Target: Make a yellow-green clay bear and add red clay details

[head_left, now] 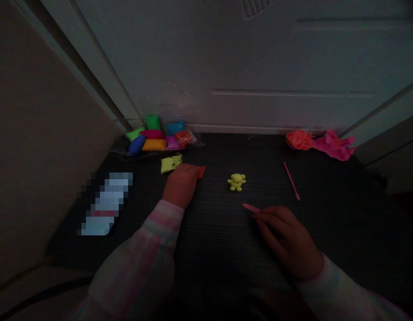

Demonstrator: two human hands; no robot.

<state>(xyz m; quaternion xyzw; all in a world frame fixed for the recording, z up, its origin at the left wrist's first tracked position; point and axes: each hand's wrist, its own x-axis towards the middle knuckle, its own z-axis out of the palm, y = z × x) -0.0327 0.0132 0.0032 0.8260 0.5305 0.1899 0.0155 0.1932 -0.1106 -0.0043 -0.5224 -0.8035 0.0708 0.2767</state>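
Observation:
My left hand (182, 185) is closed on a small orange-red piece (201, 172), perhaps modelling clay; most of it is hidden by my fingers. Just behind that hand lies a yellow clay packet (170, 163), partly covered by it. Between my hands a little yellow clay figure (237, 182) with round ears, arms and feet stands on the dark table (209, 236). My right hand (289, 238) pinches a pink modelling knife (251, 208), its tip pointing left, in front of the figure and apart from it.
Several colourful clay packets (154, 145) lie in a clear bag at the back left. A phone (108, 205) rests at the left. A thin pink tool (292, 180) lies on the right, with crumpled orange (299, 139) and pink (335, 146) pieces behind. A white panel (276, 67) borders the back.

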